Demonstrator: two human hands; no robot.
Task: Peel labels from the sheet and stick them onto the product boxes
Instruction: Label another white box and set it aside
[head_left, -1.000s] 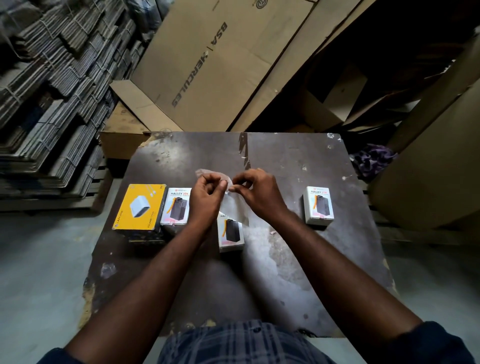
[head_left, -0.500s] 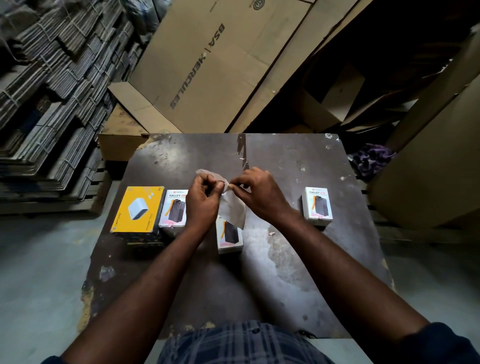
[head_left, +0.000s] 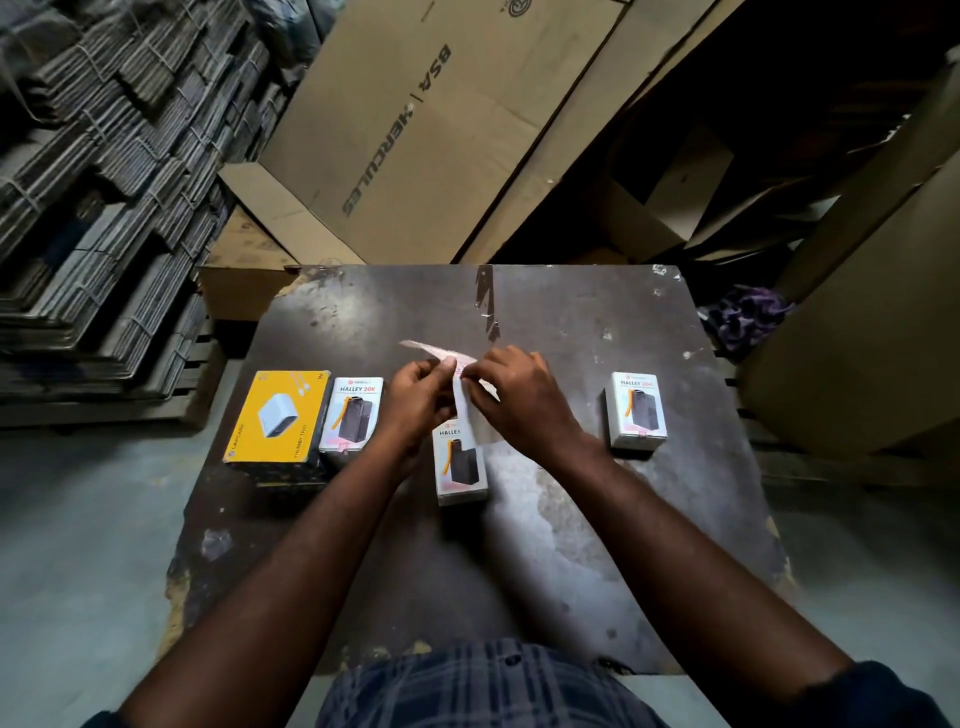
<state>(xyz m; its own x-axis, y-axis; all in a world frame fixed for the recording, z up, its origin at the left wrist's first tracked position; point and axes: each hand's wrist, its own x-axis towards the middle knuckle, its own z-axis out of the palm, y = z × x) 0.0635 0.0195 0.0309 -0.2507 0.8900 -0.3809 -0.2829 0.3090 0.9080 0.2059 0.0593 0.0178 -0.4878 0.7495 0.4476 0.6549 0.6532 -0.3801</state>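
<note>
Above the dark scuffed surface (head_left: 571, 545), left hand (head_left: 415, 400) and right hand (head_left: 519, 400) together pinch a thin white label sheet (head_left: 441, 353). Beneath them lies a white "HALLEY" product box (head_left: 461, 462).

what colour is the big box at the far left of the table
Yellow top with dark sides; the head view shows it.

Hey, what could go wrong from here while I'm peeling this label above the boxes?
1. The left hand and right hand pinch the flimsy label sheet in mid-air, so a freed label might curl and stick to itself or a finger.
2. A strip of it dangles over the middle box, so it may catch there crooked.
</note>
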